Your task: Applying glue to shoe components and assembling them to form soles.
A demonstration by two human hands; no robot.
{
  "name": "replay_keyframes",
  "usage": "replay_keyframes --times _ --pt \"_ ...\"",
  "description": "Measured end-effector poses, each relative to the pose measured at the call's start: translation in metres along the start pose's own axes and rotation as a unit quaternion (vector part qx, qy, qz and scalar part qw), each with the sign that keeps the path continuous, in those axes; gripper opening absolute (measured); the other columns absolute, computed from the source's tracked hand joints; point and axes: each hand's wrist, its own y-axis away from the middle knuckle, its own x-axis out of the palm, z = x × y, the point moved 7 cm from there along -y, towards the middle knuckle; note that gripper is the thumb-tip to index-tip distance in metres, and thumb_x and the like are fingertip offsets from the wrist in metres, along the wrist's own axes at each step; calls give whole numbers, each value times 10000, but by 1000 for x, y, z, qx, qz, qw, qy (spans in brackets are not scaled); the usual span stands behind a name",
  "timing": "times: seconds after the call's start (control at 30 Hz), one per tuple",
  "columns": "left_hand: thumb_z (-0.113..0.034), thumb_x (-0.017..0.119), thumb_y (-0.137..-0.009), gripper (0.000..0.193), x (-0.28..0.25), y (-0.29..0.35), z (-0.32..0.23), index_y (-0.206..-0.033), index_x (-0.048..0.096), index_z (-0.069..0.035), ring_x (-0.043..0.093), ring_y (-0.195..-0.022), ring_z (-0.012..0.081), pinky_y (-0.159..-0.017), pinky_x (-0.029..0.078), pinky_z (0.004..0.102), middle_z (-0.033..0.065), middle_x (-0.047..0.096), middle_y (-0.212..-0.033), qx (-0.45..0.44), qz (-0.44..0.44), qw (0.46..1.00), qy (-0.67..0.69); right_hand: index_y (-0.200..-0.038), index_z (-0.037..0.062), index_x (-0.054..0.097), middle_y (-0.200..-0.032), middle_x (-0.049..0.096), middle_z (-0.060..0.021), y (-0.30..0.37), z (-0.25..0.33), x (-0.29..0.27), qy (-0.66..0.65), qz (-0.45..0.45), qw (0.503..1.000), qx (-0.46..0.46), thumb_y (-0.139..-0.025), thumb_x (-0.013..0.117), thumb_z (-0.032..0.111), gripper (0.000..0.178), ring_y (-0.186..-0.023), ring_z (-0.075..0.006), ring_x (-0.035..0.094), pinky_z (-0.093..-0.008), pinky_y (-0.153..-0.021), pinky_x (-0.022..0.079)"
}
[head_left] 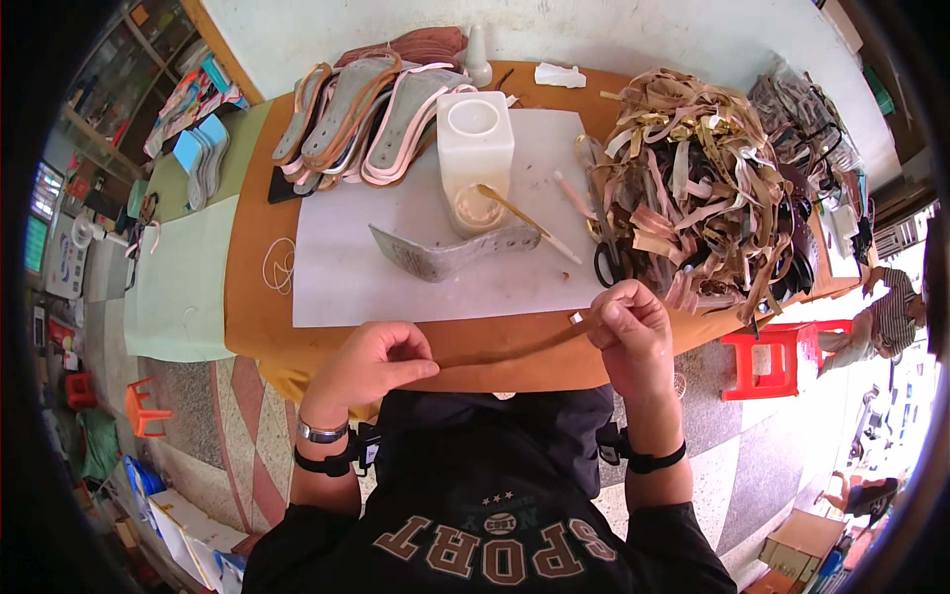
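A thin brown strip (522, 350) stretches between my hands just over the table's near edge. My left hand (374, 364) pinches its left end between thumb and fingers. The other end is in the closed fingers of my right hand (633, 332), which sits slightly higher. Beyond them, a curved grey insole (435, 259) lies on the white sheet (341, 282). Behind it stands a squarish white plastic container (475, 148), with a whitish paste in its lower opening. A brush (534, 226) rests across that opening, its handle pointing to the right.
Insoles with pink and brown edging (381, 124) are stacked at the back left. A large heap of brown, pink and gold strips (693, 188) covers the right side, with black-handled scissors (607, 259) beside it. A red stool (767, 361) stands on the floor at right.
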Motion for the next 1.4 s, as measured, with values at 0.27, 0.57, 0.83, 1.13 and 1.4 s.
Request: replay_keyframes --times 0.27,0.57,0.83,1.13,1.4 --pt "-54 814 -955 401 37 -4 -69 -1315 649 13 701 -982 105 -923 588 271 51 721 -1124 172 8 970 170 -987 23 743 -842 714 40 -5 -22 64 341 75 937 -2 -939 805 11 80 -717 -14 561 -204 -652 460" --pt "103 785 -906 222 46 -11 -76 -1116 747 41 702 -996 132 -902 602 276 77 713 -1109 257 -81 960 74 -972 3 764 -689 704 -30 -8 -31 92 514 51 856 -32 -877 789 20 100 -592 -63 623 -266 -553 493" --pt "93 797 -906 135 36 -14 -64 -1017 737 43 702 -957 129 -850 599 273 83 732 -1065 267 -100 955 84 -940 0 750 -607 661 -20 -10 -40 94 450 64 890 0 -890 805 26 78 -541 -73 629 -263 -522 492" --pt "41 775 -964 72 31 -16 -52 -995 712 22 724 -845 102 -781 601 247 72 769 -934 228 -168 954 98 -949 -6 711 -932 702 -68 -16 -47 88 431 94 894 -79 -969 768 41 77 -802 -101 637 -257 -719 525" --pt "44 769 -968 82 29 -19 -44 -1001 696 28 729 -845 107 -778 603 240 77 765 -936 240 -216 942 87 -1035 -19 648 -885 668 -15 -18 -76 76 297 71 952 32 -1027 690 44 76 -811 -85 610 -253 -726 511"
